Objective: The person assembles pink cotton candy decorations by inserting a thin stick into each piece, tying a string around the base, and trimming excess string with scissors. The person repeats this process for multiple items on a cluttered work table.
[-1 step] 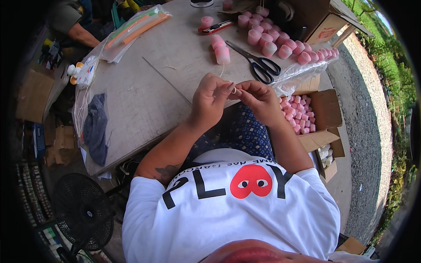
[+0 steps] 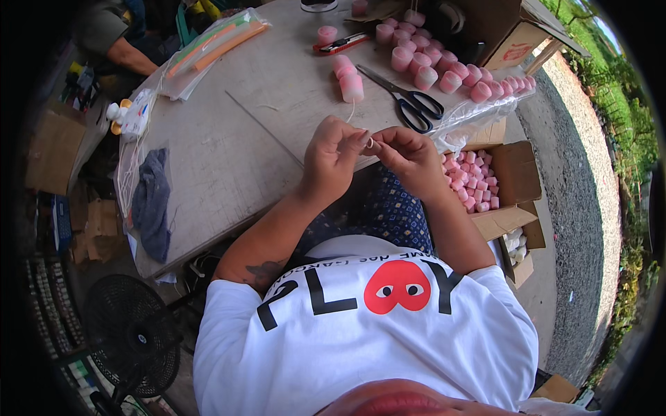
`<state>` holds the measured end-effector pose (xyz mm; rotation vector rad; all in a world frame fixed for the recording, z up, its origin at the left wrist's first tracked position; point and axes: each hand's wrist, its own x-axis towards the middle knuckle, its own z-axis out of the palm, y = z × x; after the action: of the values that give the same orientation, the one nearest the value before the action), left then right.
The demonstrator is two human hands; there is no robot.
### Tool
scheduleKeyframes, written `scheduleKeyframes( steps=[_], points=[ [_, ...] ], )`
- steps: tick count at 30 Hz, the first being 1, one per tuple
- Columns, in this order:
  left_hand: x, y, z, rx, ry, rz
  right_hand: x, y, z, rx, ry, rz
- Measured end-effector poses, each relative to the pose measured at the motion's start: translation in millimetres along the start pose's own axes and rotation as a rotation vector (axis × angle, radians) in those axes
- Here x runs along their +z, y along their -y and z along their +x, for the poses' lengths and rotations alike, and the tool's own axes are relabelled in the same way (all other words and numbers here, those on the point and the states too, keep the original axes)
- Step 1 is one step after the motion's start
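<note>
Near the table's front edge, my left hand point(image 2: 331, 156) and my right hand point(image 2: 409, 158) meet with fingertips pinched on a thin white cord point(image 2: 352, 111). A small loop of the cord shows between them. From my fingers the cord runs up to a pink and white cylinder point(image 2: 352, 88), with a second pink piece point(image 2: 343, 66) just behind it on the table. To the right of these lie scissors point(image 2: 409, 100) with dark handles, their blades slightly apart. What the fingertips cover of the cord is hidden.
Many pink cylinders point(image 2: 449, 82) stand at the table's back right, beside a cardboard box point(image 2: 510, 41). A red utility knife point(image 2: 341, 44) lies behind the scissors. Right of my knees, an open carton point(image 2: 519, 166) holds pink pieces. A grey cloth point(image 2: 151, 204) lies left; a fan point(image 2: 132, 333) stands below.
</note>
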<state>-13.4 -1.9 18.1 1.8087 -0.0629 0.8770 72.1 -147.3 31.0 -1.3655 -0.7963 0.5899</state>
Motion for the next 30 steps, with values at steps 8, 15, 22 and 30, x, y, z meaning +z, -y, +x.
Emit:
scheduleKeyframes(
  steps=[8, 15, 22, 30],
  points=[
    [0, 8, 7, 0.02, -0.06, 0.133, -2, -5, 0, -0.044, -0.15, -0.254],
    [-1, 7, 6, 0.043, -0.012, 0.146, 5, 12, 5, -0.275, -0.127, -0.357],
    [-2, 10, 3, -0.009, 0.044, 0.08, 3, 13, 4, -0.406, -0.094, -0.674],
    [-5, 1, 6, 0.054, 0.089, 0.233, 5, 9, -3, -0.41, -0.117, -0.789]
  ],
)
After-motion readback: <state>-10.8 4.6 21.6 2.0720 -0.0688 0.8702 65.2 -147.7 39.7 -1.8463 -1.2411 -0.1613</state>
